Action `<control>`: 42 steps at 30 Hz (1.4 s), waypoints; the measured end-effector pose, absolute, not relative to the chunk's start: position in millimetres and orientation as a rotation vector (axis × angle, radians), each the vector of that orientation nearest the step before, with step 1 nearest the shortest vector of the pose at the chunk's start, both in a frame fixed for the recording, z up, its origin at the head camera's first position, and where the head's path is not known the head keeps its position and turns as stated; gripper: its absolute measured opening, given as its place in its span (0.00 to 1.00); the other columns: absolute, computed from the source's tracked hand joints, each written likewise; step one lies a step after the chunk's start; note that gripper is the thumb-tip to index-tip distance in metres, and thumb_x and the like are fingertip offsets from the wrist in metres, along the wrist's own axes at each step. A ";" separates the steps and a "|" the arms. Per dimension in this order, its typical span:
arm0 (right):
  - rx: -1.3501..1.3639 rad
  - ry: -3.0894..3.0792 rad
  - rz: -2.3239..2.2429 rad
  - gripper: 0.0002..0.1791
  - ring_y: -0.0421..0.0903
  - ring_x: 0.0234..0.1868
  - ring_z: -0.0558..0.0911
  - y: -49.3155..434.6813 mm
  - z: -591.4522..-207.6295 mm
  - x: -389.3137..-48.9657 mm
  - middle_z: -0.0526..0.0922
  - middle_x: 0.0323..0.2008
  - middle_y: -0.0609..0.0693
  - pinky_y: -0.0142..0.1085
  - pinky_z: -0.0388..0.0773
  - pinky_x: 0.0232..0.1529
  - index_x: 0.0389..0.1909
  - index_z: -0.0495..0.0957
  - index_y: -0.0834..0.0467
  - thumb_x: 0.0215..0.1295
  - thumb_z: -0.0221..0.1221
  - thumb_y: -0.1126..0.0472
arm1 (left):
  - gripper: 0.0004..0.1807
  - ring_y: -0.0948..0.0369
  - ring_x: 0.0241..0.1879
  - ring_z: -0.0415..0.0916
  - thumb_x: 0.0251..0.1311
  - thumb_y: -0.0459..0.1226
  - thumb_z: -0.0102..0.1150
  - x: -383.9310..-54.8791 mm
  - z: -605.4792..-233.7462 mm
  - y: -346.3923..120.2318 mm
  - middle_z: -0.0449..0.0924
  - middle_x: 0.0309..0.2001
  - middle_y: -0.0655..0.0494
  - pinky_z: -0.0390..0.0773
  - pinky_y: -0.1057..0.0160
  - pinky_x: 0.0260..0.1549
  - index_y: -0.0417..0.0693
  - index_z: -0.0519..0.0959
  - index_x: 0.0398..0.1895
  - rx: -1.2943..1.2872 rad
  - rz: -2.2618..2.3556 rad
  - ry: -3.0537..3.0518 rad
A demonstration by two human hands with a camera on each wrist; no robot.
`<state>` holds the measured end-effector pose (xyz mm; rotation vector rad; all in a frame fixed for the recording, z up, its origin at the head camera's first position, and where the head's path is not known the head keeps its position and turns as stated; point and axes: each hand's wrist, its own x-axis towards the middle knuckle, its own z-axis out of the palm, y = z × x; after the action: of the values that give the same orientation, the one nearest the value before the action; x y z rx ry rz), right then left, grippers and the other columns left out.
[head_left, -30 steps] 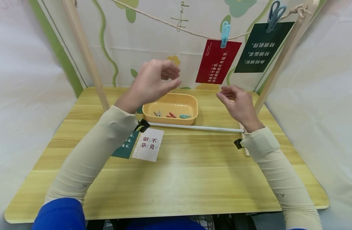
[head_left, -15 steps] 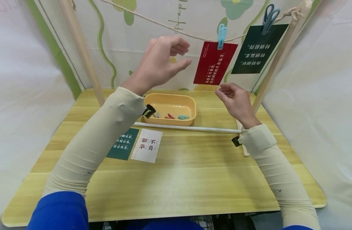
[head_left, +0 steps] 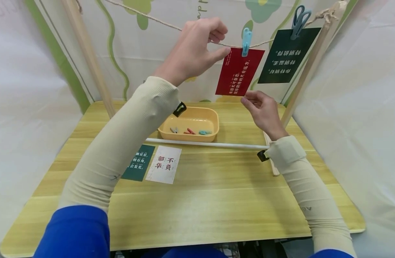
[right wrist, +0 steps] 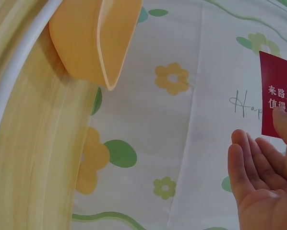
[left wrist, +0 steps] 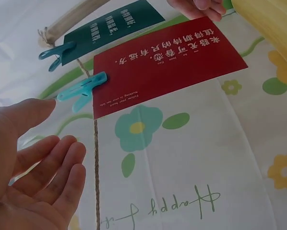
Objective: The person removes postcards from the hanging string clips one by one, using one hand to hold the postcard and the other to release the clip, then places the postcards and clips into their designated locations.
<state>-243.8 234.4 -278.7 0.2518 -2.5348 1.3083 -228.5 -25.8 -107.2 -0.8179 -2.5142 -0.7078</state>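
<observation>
A red card with white writing hangs from a string, held by a light blue clothespin. My left hand is raised left of this clothespin, its thumb close to the card's upper corner in the head view. The left wrist view shows the left hand with fingers spread from the thumb and nothing between them. My right hand is at the card's lower right corner, fingertips right at its edge. In the right wrist view the right thumb overlaps the card, apart from the loosely bent fingers.
A dark green card hangs on the right under a grey-blue clothespin. A yellow basket with several clothespins stands behind a white rod. On the table lie a white card and a green card. Wooden posts hold the string.
My left hand has risen and moved right, toward the blue clothespin. My right hand has shifted slightly, its fingertips now reaching the red card's lower corner.
</observation>
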 end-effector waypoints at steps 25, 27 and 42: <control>0.371 -2.310 1.549 0.14 0.38 0.41 0.88 230.4 -289.4 -255.5 0.90 0.42 0.47 0.26 0.85 0.51 0.49 0.84 0.63 0.77 0.61 0.55 | 0.21 0.66 0.51 0.71 0.77 0.53 0.55 -256.3 -85.2 15.4 0.79 0.54 0.59 0.75 0.77 0.57 0.52 0.82 0.60 -0.794 -0.622 -2.643; 0.377 -2.311 1.542 0.14 0.37 0.41 0.88 230.4 -288.9 -254.9 0.90 0.42 0.49 0.26 0.85 0.51 0.50 0.84 0.63 0.77 0.61 0.56 | 0.20 0.67 0.49 0.72 0.77 0.53 0.55 -257.8 -83.9 17.1 0.80 0.52 0.59 0.77 0.76 0.56 0.52 0.84 0.58 -0.804 -0.656 -2.643; 0.385 -2.362 1.490 0.12 0.36 0.39 0.88 226.4 -283.3 -249.0 0.90 0.40 0.49 0.30 0.87 0.51 0.45 0.83 0.64 0.77 0.61 0.57 | 0.18 0.67 0.48 0.75 0.78 0.48 0.53 -257.4 -80.8 24.0 0.83 0.56 0.59 0.79 0.77 0.57 0.53 0.84 0.60 -0.733 -0.682 -2.667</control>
<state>-249.0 226.4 -283.3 0.3845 -2.3619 1.4902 -257.4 24.0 -80.8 -0.7329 -2.6673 -0.6822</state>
